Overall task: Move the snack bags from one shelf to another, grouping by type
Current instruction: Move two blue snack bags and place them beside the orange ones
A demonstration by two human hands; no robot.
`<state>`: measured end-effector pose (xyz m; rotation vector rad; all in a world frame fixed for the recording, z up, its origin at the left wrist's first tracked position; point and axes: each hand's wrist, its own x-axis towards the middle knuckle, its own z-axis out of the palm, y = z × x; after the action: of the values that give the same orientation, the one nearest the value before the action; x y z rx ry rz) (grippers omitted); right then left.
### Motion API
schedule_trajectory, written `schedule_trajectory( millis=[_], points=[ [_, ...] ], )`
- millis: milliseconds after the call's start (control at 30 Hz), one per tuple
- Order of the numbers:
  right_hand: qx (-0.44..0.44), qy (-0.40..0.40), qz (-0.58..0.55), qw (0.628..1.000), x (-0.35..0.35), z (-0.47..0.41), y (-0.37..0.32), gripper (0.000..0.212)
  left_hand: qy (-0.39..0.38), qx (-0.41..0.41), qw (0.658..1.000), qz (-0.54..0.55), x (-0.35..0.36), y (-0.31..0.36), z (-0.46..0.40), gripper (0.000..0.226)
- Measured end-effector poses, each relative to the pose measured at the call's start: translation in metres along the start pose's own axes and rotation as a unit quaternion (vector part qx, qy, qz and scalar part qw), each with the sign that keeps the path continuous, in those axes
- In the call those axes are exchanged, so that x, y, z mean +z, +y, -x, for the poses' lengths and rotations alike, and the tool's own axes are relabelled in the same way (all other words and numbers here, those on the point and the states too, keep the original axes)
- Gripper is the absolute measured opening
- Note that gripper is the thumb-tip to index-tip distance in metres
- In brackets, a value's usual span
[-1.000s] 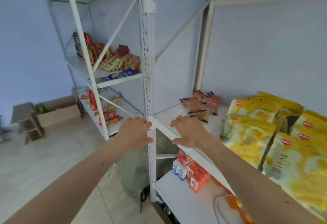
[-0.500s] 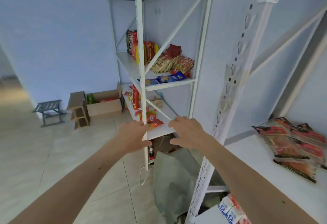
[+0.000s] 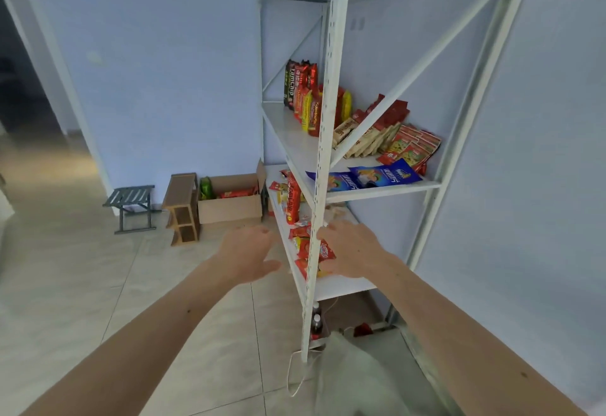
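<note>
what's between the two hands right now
In the head view, the white shelf post stands between the left hand and the right hand, with small red snack bags on the lower shelf behind it.

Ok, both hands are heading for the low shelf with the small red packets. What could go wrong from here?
1. The white upright post stands between the left hand and right hand; either could knock it while reaching in.
2. The small red packets lie loosely near the front edge of the lower shelf, so a sweep could push some to the floor.
3. Different snack types sit mixed there, so a hasty grab may mix types.
</note>
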<state>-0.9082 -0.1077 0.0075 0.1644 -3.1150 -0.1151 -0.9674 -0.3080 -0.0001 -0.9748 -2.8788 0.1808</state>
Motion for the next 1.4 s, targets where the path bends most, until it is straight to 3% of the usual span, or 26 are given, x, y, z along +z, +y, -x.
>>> schedule_trajectory(
  millis=[300, 467, 633, 1067, 1400],
  points=[
    [0.061, 0.016, -0.011, 0.998, -0.009, -0.169, 0.003, 0.042, 0.035, 0.069, 0.997, -0.012, 0.007, -0.123, -0.137, 0.051],
    [0.097, 0.001, -0.015, 0.995, -0.009, -0.249, 0.020, 0.050, 0.033, 0.099, 0.994, 0.011, 0.030, -0.173, -0.230, 0.054],
    [0.123, 0.002, -0.011, 0.992, 0.002, -0.326, 0.048, 0.054, 0.048, 0.140, 0.989, 0.008, 0.051, -0.207, -0.320, 0.044],
    [0.246, -0.025, -0.040, 0.968, 0.016, -0.477, 0.130, 0.055, 0.067, 0.267, 0.961, 0.018, 0.061, -0.240, -0.548, 0.062],
    [0.466, -0.028, -0.051, 0.883, 0.028, -0.500, 0.182, 0.057, 0.087, 0.449, 0.889, 0.006, 0.057, -0.199, -0.687, 0.058]
  ],
)
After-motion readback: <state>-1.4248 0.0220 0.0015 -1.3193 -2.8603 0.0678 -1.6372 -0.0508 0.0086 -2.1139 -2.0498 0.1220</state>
